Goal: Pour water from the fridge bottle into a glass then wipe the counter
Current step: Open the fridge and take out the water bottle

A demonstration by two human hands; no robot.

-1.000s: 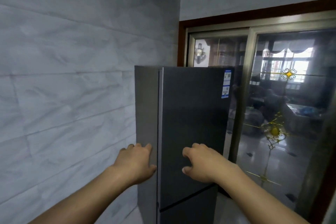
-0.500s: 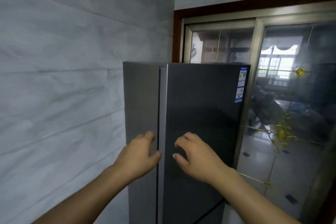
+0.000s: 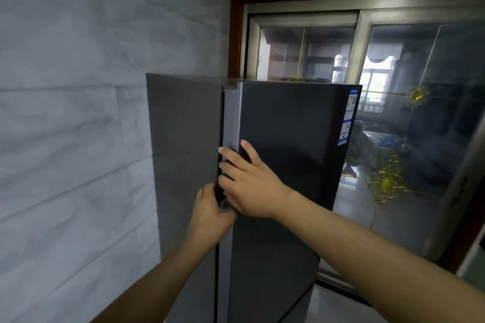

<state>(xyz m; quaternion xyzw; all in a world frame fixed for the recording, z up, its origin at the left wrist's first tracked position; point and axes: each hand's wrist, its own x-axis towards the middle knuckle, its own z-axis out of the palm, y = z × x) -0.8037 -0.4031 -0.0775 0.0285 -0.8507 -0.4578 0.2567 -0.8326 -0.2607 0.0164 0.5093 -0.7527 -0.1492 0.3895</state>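
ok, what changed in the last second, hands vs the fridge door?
Both hands closed in on the left edge of the fridge door. The left hand shifted onto the seam and now grips the edge there. The right hand crossed left and sits just above it, fingers laid across the edge strip; whether they hook in is unclear. The door itself has not visibly swung.

The fridge (image 3: 183, 165) is a tall, dark grey cabinet standing upright, its left side close to the tiled wall (image 3: 78, 139). Its door (image 3: 294, 134) is glossy and dark, with a silver strip (image 3: 232, 118) down the left edge, a thin dark gap beside that strip, and blue-and-white labels (image 3: 347, 118) at the upper right corner.
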